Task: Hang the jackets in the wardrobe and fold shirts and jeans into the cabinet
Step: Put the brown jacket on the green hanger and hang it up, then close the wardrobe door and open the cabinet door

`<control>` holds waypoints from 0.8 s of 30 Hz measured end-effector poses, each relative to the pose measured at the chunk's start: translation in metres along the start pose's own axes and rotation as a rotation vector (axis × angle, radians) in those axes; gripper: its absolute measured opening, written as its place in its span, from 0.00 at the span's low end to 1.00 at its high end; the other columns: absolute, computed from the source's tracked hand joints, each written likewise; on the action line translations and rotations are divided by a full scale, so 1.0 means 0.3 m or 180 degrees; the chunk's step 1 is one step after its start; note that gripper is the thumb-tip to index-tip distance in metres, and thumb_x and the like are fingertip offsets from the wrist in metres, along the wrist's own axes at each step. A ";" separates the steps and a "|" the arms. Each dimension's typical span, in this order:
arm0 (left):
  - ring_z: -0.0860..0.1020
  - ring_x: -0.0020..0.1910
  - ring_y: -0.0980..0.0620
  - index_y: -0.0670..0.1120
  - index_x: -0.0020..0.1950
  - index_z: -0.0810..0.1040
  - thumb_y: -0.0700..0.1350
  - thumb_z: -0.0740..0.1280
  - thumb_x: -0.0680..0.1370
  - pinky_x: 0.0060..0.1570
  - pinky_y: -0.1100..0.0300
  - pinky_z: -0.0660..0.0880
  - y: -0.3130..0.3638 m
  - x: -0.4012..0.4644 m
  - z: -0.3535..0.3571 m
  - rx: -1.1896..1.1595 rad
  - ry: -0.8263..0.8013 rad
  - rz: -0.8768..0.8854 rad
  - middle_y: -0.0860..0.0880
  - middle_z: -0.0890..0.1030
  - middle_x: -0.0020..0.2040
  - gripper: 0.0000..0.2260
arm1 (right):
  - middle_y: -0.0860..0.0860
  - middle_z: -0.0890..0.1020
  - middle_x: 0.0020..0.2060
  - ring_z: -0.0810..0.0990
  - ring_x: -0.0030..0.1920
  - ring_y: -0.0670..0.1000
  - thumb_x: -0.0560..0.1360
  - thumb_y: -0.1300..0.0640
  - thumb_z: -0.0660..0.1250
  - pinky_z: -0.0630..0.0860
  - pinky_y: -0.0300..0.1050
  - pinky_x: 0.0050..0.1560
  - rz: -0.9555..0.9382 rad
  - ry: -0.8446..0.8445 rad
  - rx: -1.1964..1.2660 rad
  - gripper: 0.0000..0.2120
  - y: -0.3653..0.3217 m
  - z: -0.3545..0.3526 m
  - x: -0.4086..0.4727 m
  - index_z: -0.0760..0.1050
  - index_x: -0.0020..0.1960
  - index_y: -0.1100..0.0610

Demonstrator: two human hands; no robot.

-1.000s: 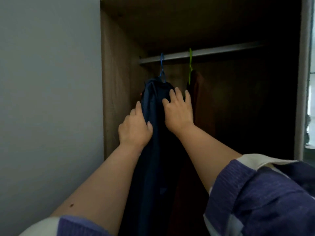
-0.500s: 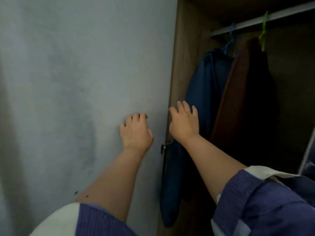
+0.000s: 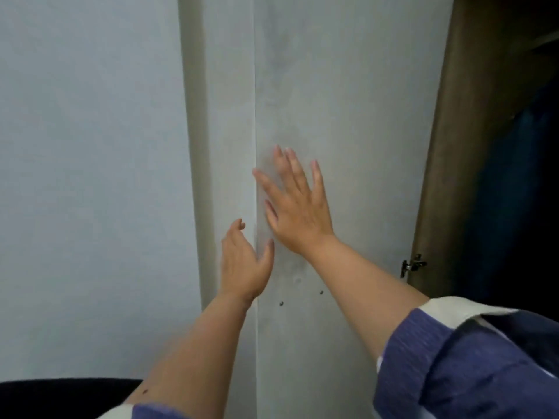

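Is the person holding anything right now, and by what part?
Nothing is held. The right hand lies flat with spread fingers on the grey wardrobe door; the left hand is open at its edge.

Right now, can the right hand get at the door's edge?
Probably yes: the right hand lies flat on the door with its fingertips near the edge, and only the left hand is close by.

A plain grey wall (image 3: 90,176) fills the 9 o'clock side. A dark object (image 3: 66,394), unidentifiable, sits at 7 o'clock. Purple ribbed sleeves (image 3: 453,367) with white cuffs occupy 5 o'clock.
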State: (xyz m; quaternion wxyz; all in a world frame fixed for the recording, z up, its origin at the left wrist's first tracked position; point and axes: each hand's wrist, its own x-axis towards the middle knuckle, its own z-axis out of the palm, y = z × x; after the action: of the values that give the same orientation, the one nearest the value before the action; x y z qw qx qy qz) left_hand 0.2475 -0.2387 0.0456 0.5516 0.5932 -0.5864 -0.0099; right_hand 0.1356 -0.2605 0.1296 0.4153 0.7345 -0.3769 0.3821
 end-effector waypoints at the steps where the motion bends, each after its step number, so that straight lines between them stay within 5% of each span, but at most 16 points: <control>1: 0.66 0.70 0.45 0.39 0.75 0.56 0.53 0.66 0.76 0.69 0.53 0.64 0.000 -0.009 0.006 -0.0337 -0.0232 -0.0072 0.43 0.66 0.71 0.34 | 0.58 0.60 0.76 0.58 0.76 0.58 0.75 0.49 0.56 0.55 0.65 0.72 -0.0249 -0.0016 -0.0115 0.25 -0.017 0.000 0.026 0.67 0.72 0.48; 5: 0.75 0.57 0.53 0.44 0.67 0.65 0.44 0.66 0.77 0.50 0.65 0.70 0.009 -0.051 0.035 -0.0887 -0.0368 -0.0200 0.51 0.75 0.59 0.20 | 0.55 0.60 0.76 0.57 0.76 0.57 0.76 0.48 0.59 0.49 0.67 0.72 -0.0642 -0.0500 -0.0509 0.17 -0.023 0.010 0.056 0.77 0.62 0.50; 12: 0.78 0.46 0.49 0.44 0.59 0.72 0.37 0.62 0.79 0.44 0.61 0.69 0.046 -0.107 0.007 -0.0662 -0.0061 -0.0364 0.53 0.77 0.46 0.09 | 0.53 0.60 0.76 0.56 0.76 0.58 0.78 0.47 0.59 0.46 0.68 0.72 -0.0409 -0.0659 -0.0674 0.16 -0.033 -0.102 0.002 0.75 0.61 0.51; 17: 0.79 0.47 0.46 0.44 0.59 0.72 0.40 0.64 0.78 0.44 0.58 0.72 0.131 -0.238 -0.005 -0.0512 0.0002 -0.0056 0.49 0.81 0.50 0.10 | 0.51 0.60 0.76 0.60 0.75 0.57 0.77 0.47 0.61 0.52 0.68 0.71 -0.0329 -0.0601 -0.0659 0.15 0.022 -0.251 -0.095 0.75 0.62 0.47; 24: 0.78 0.55 0.43 0.43 0.66 0.69 0.42 0.61 0.79 0.52 0.51 0.75 0.365 -0.492 0.007 -0.0492 -0.0264 0.0067 0.45 0.79 0.59 0.16 | 0.51 0.44 0.78 0.47 0.78 0.57 0.81 0.47 0.51 0.42 0.67 0.73 -0.0048 -0.1012 -0.0851 0.16 0.122 -0.561 -0.276 0.65 0.68 0.47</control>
State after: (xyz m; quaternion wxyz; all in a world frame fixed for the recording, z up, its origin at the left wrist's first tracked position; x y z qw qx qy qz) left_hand 0.1251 -0.1035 0.0239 0.5710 0.5417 -0.6124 -0.0739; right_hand 0.0267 -0.1035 0.1301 0.4472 0.7267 -0.4795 0.2049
